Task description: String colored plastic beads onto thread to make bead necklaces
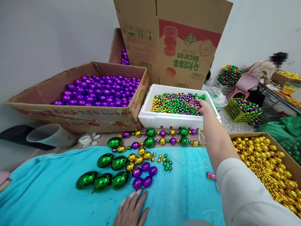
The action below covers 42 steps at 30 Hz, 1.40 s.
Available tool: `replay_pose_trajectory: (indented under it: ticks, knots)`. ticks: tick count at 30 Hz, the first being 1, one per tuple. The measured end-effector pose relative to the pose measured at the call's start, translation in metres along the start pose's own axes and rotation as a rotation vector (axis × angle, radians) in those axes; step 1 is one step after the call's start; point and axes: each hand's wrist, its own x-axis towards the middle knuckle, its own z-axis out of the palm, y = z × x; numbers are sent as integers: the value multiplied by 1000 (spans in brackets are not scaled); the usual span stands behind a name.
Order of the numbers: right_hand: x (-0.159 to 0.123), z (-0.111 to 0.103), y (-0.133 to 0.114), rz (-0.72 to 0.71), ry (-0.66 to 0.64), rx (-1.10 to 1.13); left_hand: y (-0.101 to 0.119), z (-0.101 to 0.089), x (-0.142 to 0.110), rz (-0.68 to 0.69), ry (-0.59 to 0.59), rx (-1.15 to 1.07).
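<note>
Against a pale wall (58, 28), a bright blue towel (178, 204) covers the near part of the work surface. The right hand (201, 106) reaches into a white foam box (162, 121) of small green, purple and gold beads, fingers loosely bent and partly apart; whether they pinch any bead, I cannot tell. The left hand (130, 213) lies palm down on the towel, fingers spread, gripping nothing visible, fingertips just beside the purple balls (147, 181).

Around these, large green balls (102, 182), gold balls (147, 155) and small green beads (166, 168) sit grouped by colour. They look sorted but unstrung. Loose thread (198, 169) curls to their right.

Beyond the towel, two rows of beads (149, 142) look already strung in mixed colours; whether they are finished or joined, I cannot tell. The stringing of the loose groups appears left to do. Farther out stand a carton (105, 119) of purple balls and, at far right, a person (261, 69).
</note>
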Motion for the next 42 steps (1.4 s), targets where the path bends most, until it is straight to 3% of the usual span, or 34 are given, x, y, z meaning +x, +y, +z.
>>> replay_pose_trajectory:
  ticks: [6, 11, 22, 29, 37, 42]
  knots:
    - [-7, -2, 4, 89, 53, -75, -14, 20, -3, 49, 11, -44]
    - [-9, -7, 6, 129, 85, -109, -13, 19, -1, 42, -5, -76]
    - [-30, -6, 2, -11, -54, -84, -11, 19, 0, 33, -15, -68]
    - [-24, 14, 3, -63, -58, -264, -8, 13, 0, -2, -82, -97]
    - [2, 40, 34, -131, 154, -645, -3, 3, 3, 15, -88, -102]
    - [-11, 57, 35, -204, 194, -670, 5, -9, 7, -3, -119, -107]
